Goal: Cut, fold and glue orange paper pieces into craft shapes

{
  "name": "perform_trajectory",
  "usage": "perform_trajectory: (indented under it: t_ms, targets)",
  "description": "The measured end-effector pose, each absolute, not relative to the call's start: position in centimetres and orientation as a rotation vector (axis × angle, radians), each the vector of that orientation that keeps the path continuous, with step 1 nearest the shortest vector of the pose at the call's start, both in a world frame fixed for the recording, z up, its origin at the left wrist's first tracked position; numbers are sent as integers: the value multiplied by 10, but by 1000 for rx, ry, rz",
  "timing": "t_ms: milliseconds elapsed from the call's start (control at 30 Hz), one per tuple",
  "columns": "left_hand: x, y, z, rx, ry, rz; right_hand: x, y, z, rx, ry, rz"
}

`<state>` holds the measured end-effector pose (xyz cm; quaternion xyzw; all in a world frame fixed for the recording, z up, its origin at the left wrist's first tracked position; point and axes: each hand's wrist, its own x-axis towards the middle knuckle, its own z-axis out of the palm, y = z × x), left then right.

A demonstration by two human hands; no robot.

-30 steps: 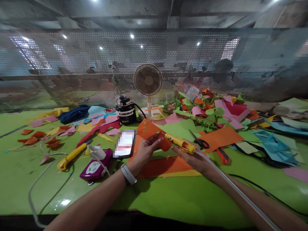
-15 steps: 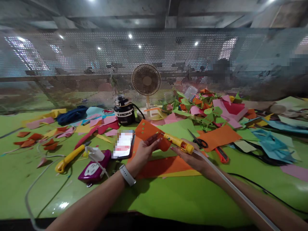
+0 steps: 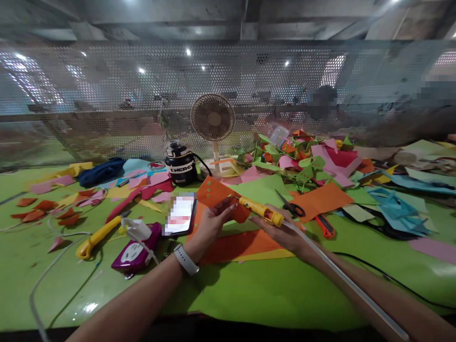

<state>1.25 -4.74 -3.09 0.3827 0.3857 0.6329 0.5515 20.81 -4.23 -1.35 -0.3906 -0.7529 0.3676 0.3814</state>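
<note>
My left hand [image 3: 210, 225], wearing a pale watch on the wrist, pinches an orange sheet [image 3: 216, 191] that looks like felt or thick paper. Small green-looking spots, probably holes, mark its upper left. In my right hand [image 3: 281, 232] lies a yellow pen-shaped tool, apparently a soldering iron [image 3: 261, 210], with a thick whitish cord running back over the forearm. Its thin dark tip points left and meets the sheet's edge beside my left fingertips; exact contact is hard to make out. Below both hands lie further orange sheets [image 3: 245, 244] over a yellow one.
Left of my hands are a phone [image 3: 180, 213], a purple power socket [image 3: 137, 249] and a yellow-handled tool [image 3: 98, 237]. Scissors [image 3: 294, 207] and a red cutter [image 3: 325, 226] lie to the right. Behind stand a black bottle [image 3: 180, 164], a fan [image 3: 213, 118] and a heap of coloured scraps [image 3: 299, 159].
The whole scene has shifted slightly left as the camera turned. Both hands keep the same hold on the orange sheet and the soldering iron.
</note>
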Motion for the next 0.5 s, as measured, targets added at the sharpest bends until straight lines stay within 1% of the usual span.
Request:
perform_trajectory:
  t_ms: [500]
  targets:
    - [13,-49,-28,915,939,1495,209,-42,-15,-973,-1928,927]
